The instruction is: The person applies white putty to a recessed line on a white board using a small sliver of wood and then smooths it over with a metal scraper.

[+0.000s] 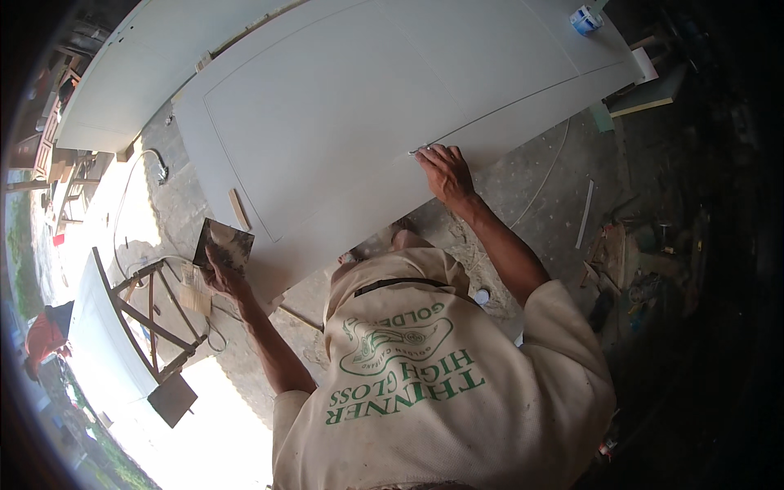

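Observation:
A large grey-white panel with thin lines marked or grooved along its edges lies in front of me. My left hand grips a dark, smeared square board beside the panel's near left corner. My right hand is closed at the line along the panel's near right part, holding a small object too small to make out. A thin wooden strip lies on the panel near the board. A small white-and-blue can stands at the panel's far right.
Another long pale panel lies at the upper left. A wooden frame stands at the left near a sunlit opening. Hoses, a small tin and a pale strip are on the concrete floor. Dark clutter fills the right side.

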`<state>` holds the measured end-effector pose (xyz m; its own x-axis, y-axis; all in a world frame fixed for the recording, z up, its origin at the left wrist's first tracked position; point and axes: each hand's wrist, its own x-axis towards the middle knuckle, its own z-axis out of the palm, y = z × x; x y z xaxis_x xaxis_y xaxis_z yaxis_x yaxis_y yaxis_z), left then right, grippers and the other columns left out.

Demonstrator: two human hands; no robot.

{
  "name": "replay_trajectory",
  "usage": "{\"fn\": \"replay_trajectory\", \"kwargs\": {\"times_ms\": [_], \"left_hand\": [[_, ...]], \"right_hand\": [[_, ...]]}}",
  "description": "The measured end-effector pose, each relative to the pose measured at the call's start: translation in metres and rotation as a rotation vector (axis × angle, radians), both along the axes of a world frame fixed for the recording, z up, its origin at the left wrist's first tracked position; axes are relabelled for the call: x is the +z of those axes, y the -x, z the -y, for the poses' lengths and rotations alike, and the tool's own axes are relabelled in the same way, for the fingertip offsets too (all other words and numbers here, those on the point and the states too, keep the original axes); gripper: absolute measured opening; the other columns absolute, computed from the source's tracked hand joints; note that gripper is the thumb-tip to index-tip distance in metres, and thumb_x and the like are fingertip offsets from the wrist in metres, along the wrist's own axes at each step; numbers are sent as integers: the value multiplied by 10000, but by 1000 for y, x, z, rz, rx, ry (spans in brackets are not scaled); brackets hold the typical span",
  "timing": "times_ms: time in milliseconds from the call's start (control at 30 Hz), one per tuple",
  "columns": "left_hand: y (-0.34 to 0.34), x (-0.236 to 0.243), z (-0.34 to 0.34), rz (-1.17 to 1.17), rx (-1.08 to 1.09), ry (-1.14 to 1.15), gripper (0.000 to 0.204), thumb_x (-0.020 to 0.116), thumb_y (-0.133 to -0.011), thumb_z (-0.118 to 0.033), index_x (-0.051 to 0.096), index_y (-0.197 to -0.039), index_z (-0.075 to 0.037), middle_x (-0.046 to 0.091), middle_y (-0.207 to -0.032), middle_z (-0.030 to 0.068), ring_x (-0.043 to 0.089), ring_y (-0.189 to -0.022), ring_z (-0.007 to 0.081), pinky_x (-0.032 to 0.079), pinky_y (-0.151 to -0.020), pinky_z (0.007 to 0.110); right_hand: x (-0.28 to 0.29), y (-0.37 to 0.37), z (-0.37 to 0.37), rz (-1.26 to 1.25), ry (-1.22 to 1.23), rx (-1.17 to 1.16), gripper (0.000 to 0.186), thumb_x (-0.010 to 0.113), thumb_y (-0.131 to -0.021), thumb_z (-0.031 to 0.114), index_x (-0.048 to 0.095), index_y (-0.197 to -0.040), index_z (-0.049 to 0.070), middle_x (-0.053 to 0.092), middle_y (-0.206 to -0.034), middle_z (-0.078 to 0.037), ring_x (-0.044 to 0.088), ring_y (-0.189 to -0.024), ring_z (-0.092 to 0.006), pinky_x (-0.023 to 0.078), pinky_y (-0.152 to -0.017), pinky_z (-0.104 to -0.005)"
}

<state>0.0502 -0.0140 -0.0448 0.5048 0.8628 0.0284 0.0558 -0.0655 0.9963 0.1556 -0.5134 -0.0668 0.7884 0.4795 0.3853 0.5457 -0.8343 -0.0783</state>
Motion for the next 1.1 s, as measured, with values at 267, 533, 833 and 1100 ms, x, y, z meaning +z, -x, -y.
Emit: {"fn": "replay_trajectory", "kwargs": {"times_ms": [267, 533, 833, 1100], "left_hand": [[4, 9, -10, 9, 38, -101, 386, 733, -965, -318, 688, -1153, 17, 726, -1051, 102, 680, -852, 177, 578, -733, 332], [14, 11, -13, -52, 163, -103, 425, 734, -954, -343, 696, -1118, 47, 719, -1063, 134, 683, -881, 212, 588, -743, 354], [18, -4, -27, -40, 175, -162, 366, 708, -982, -300, 712, -1154, 23, 723, -1101, 131, 689, -918, 213, 593, -772, 358], [12, -4, -23, -35, 207, -154, 319, 717, -982, -280, 721, -1133, 1, 734, -1110, 114, 694, -920, 191, 592, -773, 338]], "right_hand": [[-6, -15, 33, -73, -3, 22, 302, 621, -876, 35, 707, -1164, 14, 699, -1170, -79, 612, -1106, -222, 445, -921, -399], [-7, -18, 60, -63, 56, 13, 334, 599, -887, 27, 693, -1207, 1, 694, -1211, -85, 611, -1135, -222, 449, -933, -388], [14, -27, 86, -176, 42, 10, 359, 658, -859, 41, 680, -1216, 9, 713, -1142, -77, 623, -1087, -238, 449, -925, -404], [2, -32, 7, -211, -148, -216, 54, 698, -839, 83, 686, -884, 56, 652, -818, -71, 656, -762, -244, 422, -756, -380]]}}
